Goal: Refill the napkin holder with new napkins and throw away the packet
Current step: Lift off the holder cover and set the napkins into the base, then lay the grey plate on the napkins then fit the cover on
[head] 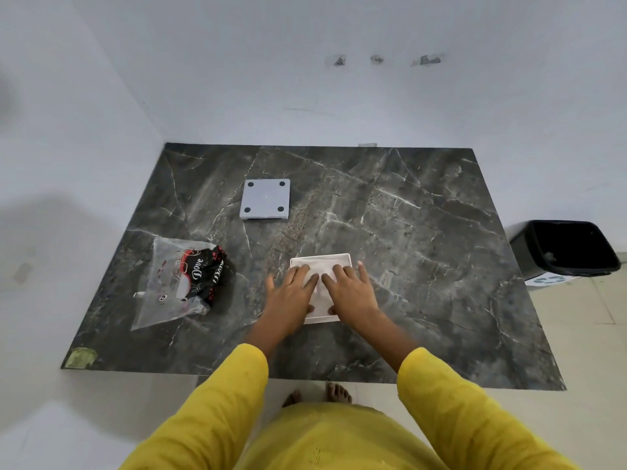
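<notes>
A white square napkin holder (343, 258) sits in the middle of the dark marble table, with white napkins (320, 269) lying inside it. My left hand (292, 290) and my right hand (351, 288) lie flat side by side on top of the napkins, fingers spread, covering most of the stack. The clear plastic packet (176, 283) with red and black print lies crumpled on the table to the left, apart from both hands. A grey square lid or base (265, 199) with black round feet rests upside down farther back.
A black waste bin (563, 247) stands on the floor beyond the table's right edge. White walls close off the back and left of the table (424, 232). A green patch (80, 357) marks the front left corner.
</notes>
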